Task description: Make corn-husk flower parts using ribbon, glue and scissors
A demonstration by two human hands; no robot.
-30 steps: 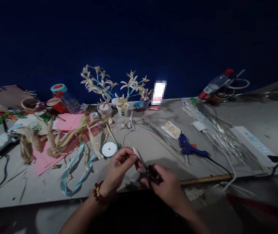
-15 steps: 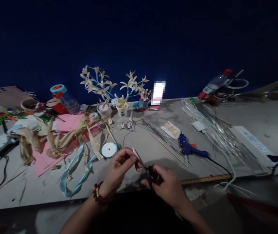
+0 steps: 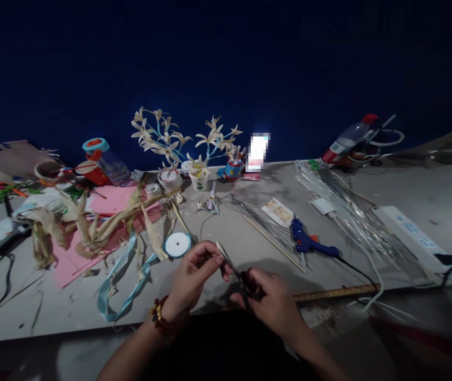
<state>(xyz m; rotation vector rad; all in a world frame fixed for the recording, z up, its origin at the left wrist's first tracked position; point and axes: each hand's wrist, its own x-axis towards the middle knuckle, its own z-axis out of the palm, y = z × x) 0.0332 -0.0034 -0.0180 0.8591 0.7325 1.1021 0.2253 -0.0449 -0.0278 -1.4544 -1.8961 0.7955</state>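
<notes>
Pale sliver [image 3: 219,247] in left hand's [image 3: 199,267] grip, beside right hand's [image 3: 272,299] scissors [image 3: 236,271].

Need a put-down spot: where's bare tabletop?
Mostly bare: grey tabletop between ribbon spool and wooden stick, beyond the left hand; also right side, beyond the white power strip. Crowded: left, dried husks over pink paper; right of centre, blue glue gun and silvery wires.

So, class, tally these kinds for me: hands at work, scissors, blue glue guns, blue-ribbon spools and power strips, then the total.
Hands: 2 (left hand, right hand)
Scissors: 1
Blue glue gun: 1
Blue-ribbon spool: 1
Power strip: 1
Total: 6
</notes>
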